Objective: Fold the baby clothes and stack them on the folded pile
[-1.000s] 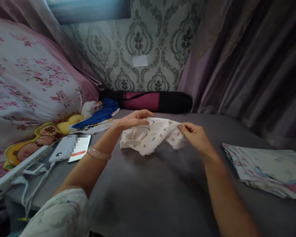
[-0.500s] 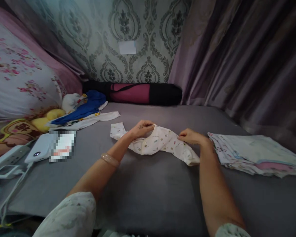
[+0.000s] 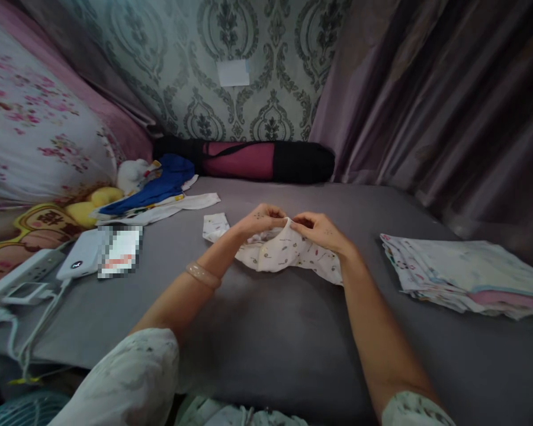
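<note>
Both hands are pinching the top edge of the little printed baby garment (image 3: 288, 253). The left hand (image 3: 260, 218) and right hand (image 3: 320, 229) nearly meet at its middle, thumbs and fingertips clamped on the cloth. It lies on the grey sheet (image 3: 266, 331) just beneath them, long axis running left to right, with one end poking out past the left hand. A folded stack (image 3: 466, 275) sits well off to the right.

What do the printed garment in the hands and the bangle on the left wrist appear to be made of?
The printed garment: soft matte fabric, probably cotton knit; it crumples limply. The bangle: smooth, glossy, translucent pinkish; possibly jade, glass or resin.
</note>
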Available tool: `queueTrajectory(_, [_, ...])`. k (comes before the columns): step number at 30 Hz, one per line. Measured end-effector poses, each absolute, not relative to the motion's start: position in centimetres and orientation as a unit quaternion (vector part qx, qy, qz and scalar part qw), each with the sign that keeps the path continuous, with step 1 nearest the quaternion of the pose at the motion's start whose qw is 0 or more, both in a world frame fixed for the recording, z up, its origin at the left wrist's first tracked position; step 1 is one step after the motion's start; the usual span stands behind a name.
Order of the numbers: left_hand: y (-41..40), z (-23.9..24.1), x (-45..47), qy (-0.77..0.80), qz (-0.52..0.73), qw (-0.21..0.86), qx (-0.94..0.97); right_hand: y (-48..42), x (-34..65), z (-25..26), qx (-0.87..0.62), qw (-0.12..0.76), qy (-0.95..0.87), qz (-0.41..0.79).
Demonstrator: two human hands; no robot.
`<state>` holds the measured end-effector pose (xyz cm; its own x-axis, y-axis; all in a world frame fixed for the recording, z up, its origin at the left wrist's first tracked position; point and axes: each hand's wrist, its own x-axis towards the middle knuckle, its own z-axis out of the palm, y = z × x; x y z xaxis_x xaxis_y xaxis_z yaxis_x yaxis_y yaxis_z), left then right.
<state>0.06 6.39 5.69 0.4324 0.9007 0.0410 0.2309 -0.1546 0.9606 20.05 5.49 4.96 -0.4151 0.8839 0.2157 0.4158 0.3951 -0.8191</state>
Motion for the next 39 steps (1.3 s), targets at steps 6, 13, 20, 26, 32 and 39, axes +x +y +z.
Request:
queueTrajectory(6, [6.0, 6.9, -2.5, 0.391, 0.327, 0.508, 0.695, 5.6, 20.4, 4.8, -0.424, 0.327, -0.76, 0.369])
queueTrajectory(13, [4.9, 5.6, -9.6, 0.479, 0.267, 0.424, 0.72, 5.9, 20.7, 4.4, -0.44, 0.327, -0.749, 0.373])
queueTrajectory(20, [2.9, 4.7, -12.5, 0.485, 0.259, 0.327, 0.768, 5.8, 20.8, 4.9, -0.45, 0.321, -0.742, 0.379])
queueTrajectory(26, [3.5, 2.5, -12.6, 0.473, 0.297, 0.217, 0.801, 5.1, 21.0, 5.9, -0.438, 0.31, -0.743, 0.399])
queueTrajectory(32, [3.2, 1.2, -11.4, 0.476, 0.397, 0.078, 0.781, 5.1, 21.3, 5.9, -0.44, 0.313, -0.736, 0.407])
queueTrajectory(39, [1.9, 0.8, -11.1, 0.489, 0.373, 0.188, 0.766, 4.8, 21.0, 6.2, -0.441, 0.292, -0.747, 0.403])
